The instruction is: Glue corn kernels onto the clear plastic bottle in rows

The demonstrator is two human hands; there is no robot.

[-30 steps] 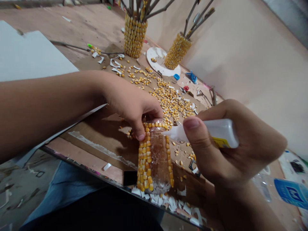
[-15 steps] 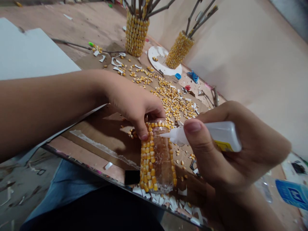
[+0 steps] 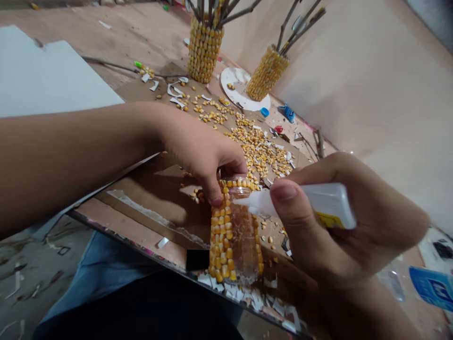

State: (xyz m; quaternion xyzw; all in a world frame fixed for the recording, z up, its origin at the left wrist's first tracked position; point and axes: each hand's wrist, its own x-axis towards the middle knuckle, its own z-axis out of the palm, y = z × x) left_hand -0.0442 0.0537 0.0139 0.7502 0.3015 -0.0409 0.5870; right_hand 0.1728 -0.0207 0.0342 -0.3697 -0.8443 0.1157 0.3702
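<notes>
My left hand (image 3: pixel 208 156) grips the far end of a clear plastic bottle (image 3: pixel 243 241), thumb on its left side; the other fingertips are hidden. Rows of yellow corn kernels (image 3: pixel 221 241) cover the bottle's left side, its far rim and a strip along its right edge. Between them a bare clear strip faces up. In my right hand (image 3: pixel 329 222) is a white glue bottle (image 3: pixel 327 200) with a yellow label, held between thumb and fingers. Its pointed nozzle is aimed left, at or just over the bare strip near the far end; contact is unclear.
Loose kernels (image 3: pixel 258 151) lie beyond my hands on brown cardboard (image 3: pixel 155 203). Two kernel-covered vases (image 3: pixel 205 52) with twigs stand at the back, one on a white disc (image 3: pixel 230 87). White scraps (image 3: pixel 247 297) line the table's near edge. A blue-labelled bottle (image 3: pixel 430 285) lies right.
The view has shifted slightly, so everything sits a little further right. The glue nozzle has moved slightly left and down relative to the bottle. Both hands keep their holds.
</notes>
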